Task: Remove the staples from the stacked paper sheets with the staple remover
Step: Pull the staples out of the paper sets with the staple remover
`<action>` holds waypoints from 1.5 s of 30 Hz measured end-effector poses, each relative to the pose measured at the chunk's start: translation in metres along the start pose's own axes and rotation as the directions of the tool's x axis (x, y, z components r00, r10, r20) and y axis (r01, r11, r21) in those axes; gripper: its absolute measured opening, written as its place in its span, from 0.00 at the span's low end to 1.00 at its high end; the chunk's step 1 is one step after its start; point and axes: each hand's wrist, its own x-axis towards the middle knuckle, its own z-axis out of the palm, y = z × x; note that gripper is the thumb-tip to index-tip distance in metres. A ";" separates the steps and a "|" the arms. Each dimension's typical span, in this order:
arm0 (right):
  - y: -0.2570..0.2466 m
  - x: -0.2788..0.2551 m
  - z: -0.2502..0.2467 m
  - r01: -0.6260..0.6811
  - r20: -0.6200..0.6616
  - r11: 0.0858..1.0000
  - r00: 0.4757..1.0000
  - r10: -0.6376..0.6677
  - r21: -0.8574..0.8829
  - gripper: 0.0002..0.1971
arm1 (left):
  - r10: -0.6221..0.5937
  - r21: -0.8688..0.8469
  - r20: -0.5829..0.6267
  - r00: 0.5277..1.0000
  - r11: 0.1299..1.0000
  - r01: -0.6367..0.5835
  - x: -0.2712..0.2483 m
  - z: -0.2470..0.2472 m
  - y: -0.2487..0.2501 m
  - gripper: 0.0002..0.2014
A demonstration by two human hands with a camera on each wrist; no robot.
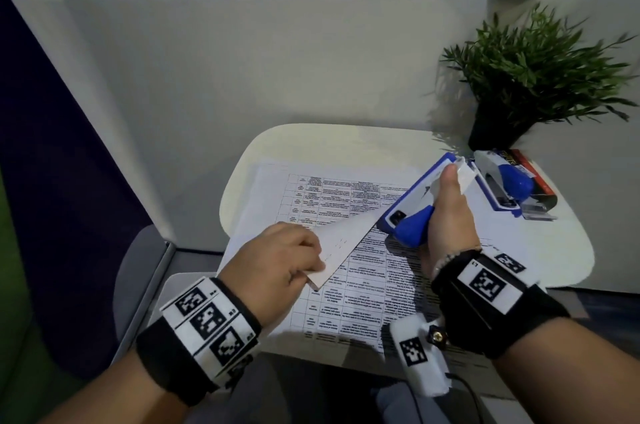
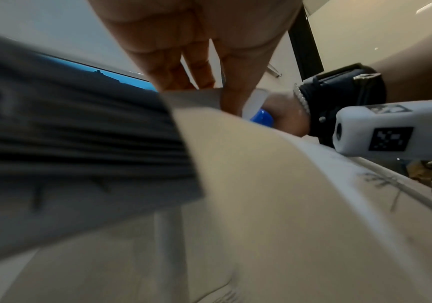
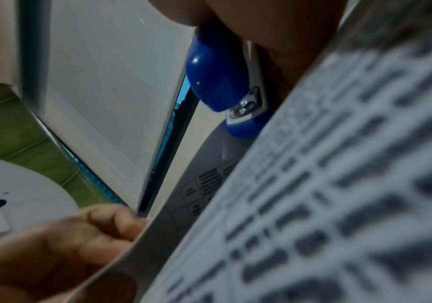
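left hand (image 1: 277,261) pinches the 7 o'clock end of the stacked paper sheets (image 1: 343,243), raised above the table (image 1: 554,250). right hand (image 1: 450,212) clenches the blue staple remover (image 1: 412,219) at the stack's 2 o'clock end. printed pages (image 1: 360,299) lie beneath; stapler (image 1: 512,183) and plant (image 1: 533,73) at 2 o'clock.

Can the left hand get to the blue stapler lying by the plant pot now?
Probably not: the left hand grips the paper stack, and the right hand with the staple remover stands in its way to the blue stapler.
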 end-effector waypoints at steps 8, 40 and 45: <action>-0.041 -0.031 0.022 0.248 0.140 0.968 0.958 -0.252 0.043 0.36 | -0.661 -0.652 -0.225 0.716 0.648 0.394 0.014 -0.018 0.018 0.15; -0.071 -0.047 0.061 0.583 0.313 0.808 0.785 -0.534 -0.083 0.14 | -0.578 -0.685 -0.330 0.746 0.691 0.233 0.021 -0.034 0.049 0.18; -0.072 -0.047 0.063 0.568 0.336 0.820 0.789 -0.515 -0.077 0.15 | -0.591 -0.698 -0.323 0.739 0.676 0.236 0.021 -0.033 0.046 0.21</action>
